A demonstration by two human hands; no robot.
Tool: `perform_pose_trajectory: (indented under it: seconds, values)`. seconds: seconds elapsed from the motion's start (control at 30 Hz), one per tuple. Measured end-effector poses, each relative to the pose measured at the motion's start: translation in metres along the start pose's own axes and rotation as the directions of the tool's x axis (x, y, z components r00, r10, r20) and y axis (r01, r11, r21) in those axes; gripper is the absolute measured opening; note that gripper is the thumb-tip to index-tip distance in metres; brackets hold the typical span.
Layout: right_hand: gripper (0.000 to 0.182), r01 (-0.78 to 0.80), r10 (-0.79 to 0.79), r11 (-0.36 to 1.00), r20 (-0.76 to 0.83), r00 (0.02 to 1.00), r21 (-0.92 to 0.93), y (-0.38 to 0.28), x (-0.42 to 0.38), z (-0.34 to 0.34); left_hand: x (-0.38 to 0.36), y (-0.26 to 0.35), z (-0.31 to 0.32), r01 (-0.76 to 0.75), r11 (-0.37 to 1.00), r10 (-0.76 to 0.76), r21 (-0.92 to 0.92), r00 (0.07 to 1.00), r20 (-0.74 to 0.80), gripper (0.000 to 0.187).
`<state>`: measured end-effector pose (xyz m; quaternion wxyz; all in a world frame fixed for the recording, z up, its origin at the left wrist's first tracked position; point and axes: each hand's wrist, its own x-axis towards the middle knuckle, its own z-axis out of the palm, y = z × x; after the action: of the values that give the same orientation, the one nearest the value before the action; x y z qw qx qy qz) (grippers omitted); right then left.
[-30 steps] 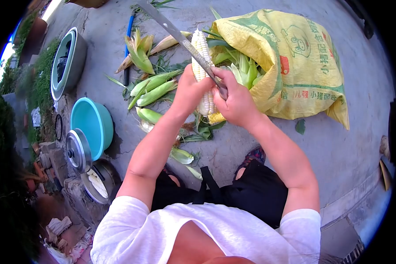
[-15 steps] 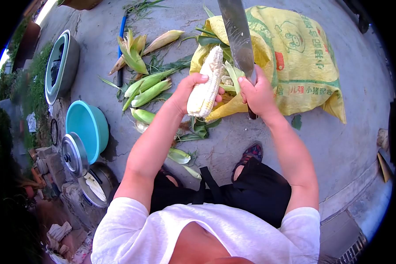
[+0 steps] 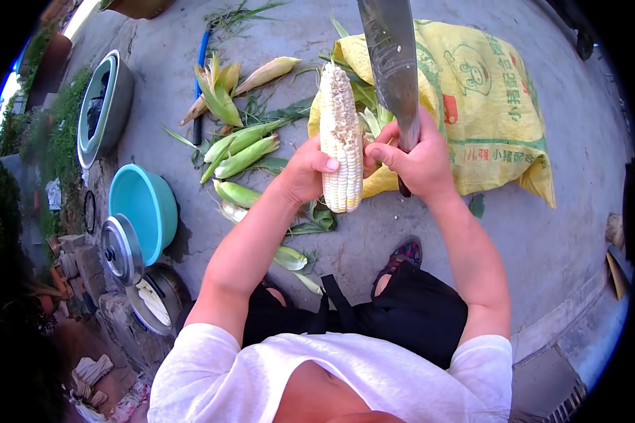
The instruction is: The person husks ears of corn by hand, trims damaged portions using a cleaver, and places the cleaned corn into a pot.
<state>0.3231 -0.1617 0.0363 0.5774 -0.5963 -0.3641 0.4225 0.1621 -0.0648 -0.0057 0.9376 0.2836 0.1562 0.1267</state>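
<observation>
— Left hand (image 3: 305, 173)?
— Clasped round a corn cob (image 3: 343, 151), lower half, thumb on the kernels; rough patch higher up.
— Right hand (image 3: 418, 156)?
— Closed on the handle of a broad knife (image 3: 391, 60), blade pointing away from the body. Just beside the cob; contact, cannot tell.
— Location of cob?
— Between both hands, near a yellow sack (image 3: 494, 113). Farther left: green-husked ears (image 3: 248, 156), teal basin (image 3: 137, 197).

Knife blade (image 3: 390, 60) cut off @ top; handle (image 3: 404, 188) pt. hidden.
</observation>
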Motion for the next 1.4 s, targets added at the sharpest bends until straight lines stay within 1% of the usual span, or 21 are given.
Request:
perform_pose_trajectory:
  seconds: [0.07, 0.13, 0.2, 0.27, 0.3, 0.33, 0.4, 0.47, 0.53, 0.57, 0.6, 0.7, 0.83, 0.9, 0.93, 1.0, 1.07, 1.13, 1.17, 1.27, 1.4]
  values:
    - [0.055, 0.018, -0.018, 1.0, 0.013, 1.0, 0.005, 0.0, 0.001, 0.001, -0.001, 0.002, 0.003, -0.007, 1.0, 0.008, 0.019, 0.999, -0.034, 0.073]
    - [0.055, 0.033, -0.034, 0.999, 0.028, 0.999, 0.008, -0.001, 0.001, 0.002, 0.0, 0.003, 0.003, -0.029, 0.999, 0.03, -0.015, 0.997, 0.07, 0.074]
    - [0.053, 0.015, -0.014, 1.0, 0.014, 1.0, -0.026, -0.003, 0.0, 0.0, -0.002, 0.001, -0.002, -0.028, 0.999, 0.031, -0.043, 0.996, 0.085, 0.073]
    - [0.049, 0.022, -0.022, 1.0, 0.007, 1.0, -0.011, -0.007, 0.0, -0.001, -0.004, 0.0, -0.006, 0.05, 0.981, -0.003, -0.189, 0.971, 0.24, 0.073]
    - [0.045, 0.028, -0.028, 1.0, 0.0, 1.0, 0.007, -0.008, -0.001, -0.001, -0.003, -0.001, -0.005, 0.069, 0.96, 0.033, -0.271, 0.934, 0.355, 0.077]
    - [0.045, 0.03, -0.03, 1.0, 0.004, 1.0, 0.011, -0.008, -0.001, -0.002, -0.005, -0.001, -0.004, 0.065, 0.961, 0.035, -0.269, 0.936, 0.35, 0.077]
    - [0.038, 0.052, -0.052, 0.998, -0.003, 0.999, 0.038, -0.007, -0.001, -0.004, -0.012, 0.002, 0.002, 0.23, 0.874, 0.031, -0.428, 0.853, 0.521, 0.074]
    - [0.034, 0.064, -0.064, 0.997, -0.003, 0.998, 0.034, -0.01, -0.001, -0.003, -0.019, 0.006, 0.008, 0.26, 0.86, -0.008, -0.439, 0.867, 0.498, 0.071]
    - [0.034, 0.064, -0.064, 0.998, -0.004, 0.998, 0.005, -0.01, -0.001, -0.004, -0.019, 0.006, 0.013, 0.283, 0.819, 0.035, -0.5, 0.845, 0.534, 0.07]
    - [0.034, 0.064, -0.064, 0.998, -0.008, 0.998, 0.006, -0.012, -0.002, -0.004, -0.017, 0.005, 0.013, 0.295, 0.8, 0.082, -0.522, 0.809, 0.583, 0.073]
    - [0.033, 0.049, -0.049, 0.999, -0.005, 0.999, -0.002, -0.015, -0.002, -0.003, -0.017, 0.005, 0.016, 0.3, 0.8, 0.078, -0.52, 0.807, 0.585, 0.073]
    - [0.033, 0.05, -0.05, 0.999, -0.001, 0.999, 0.001, -0.016, -0.002, -0.003, -0.019, 0.005, 0.027, 0.239, 0.779, 0.1, -0.58, 0.865, 0.492, 0.072]
    - [0.033, 0.08, -0.08, 0.996, 0.006, 0.997, 0.026, -0.017, -0.002, -0.003, -0.021, 0.005, 0.032, 0.245, 0.8, 0.069, -0.548, 0.87, 0.488, 0.075]
    - [0.033, 0.074, -0.074, 0.996, 0.003, 0.997, 0.045, -0.019, -0.003, -0.003, -0.019, 0.004, 0.033, 0.263, 0.804, 0.094, -0.533, 0.829, 0.552, 0.08]
    - [0.032, 0.069, -0.069, 0.996, 0.0, 0.998, 0.062, -0.019, -0.003, -0.003, -0.02, 0.005, 0.035, 0.263, 0.805, 0.094, -0.533, 0.829, 0.551, 0.08]
    - [0.032, 0.069, -0.069, 0.996, 0.004, 0.998, 0.059, -0.017, -0.004, -0.006, -0.024, 0.009, 0.041, 0.235, 0.873, 0.019, -0.427, 0.859, 0.512, 0.082]
    - [0.033, 0.068, -0.069, 0.996, 0.01, 0.998, 0.054, -0.015, -0.005, -0.008, -0.024, 0.009, 0.046, 0.216, 0.883, 0.02, -0.417, 0.87, 0.493, 0.085]
    - [0.033, 0.087, -0.088, 0.99, -0.003, 0.996, 0.114, -0.014, -0.007, -0.009, -0.022, 0.009, 0.049, 0.185, 0.944, 0.001, -0.272, 0.825, 0.566, 0.088]
    - [0.033, 0.084, -0.085, 0.99, -0.002, 0.996, 0.113, -0.013, -0.006, -0.008, -0.024, 0.01, 0.053, 0.168, 0.949, 0.0, -0.265, 0.844, 0.537, 0.091]
    - [0.034, 0.159, -0.158, 0.987, -0.04, 0.987, 0.016, -0.01, -0.004, -0.008, -0.028, 0.01, 0.058, 0.138, 0.966, -0.004, -0.22, 0.854, 0.519, 0.093]
    - [0.034, 0.186, -0.185, 0.982, -0.016, 0.983, 0.036, -0.007, -0.004, -0.01, -0.034, 0.017, 0.061, 0.127, 0.983, -0.042, -0.136, 0.864, 0.502, 0.095]
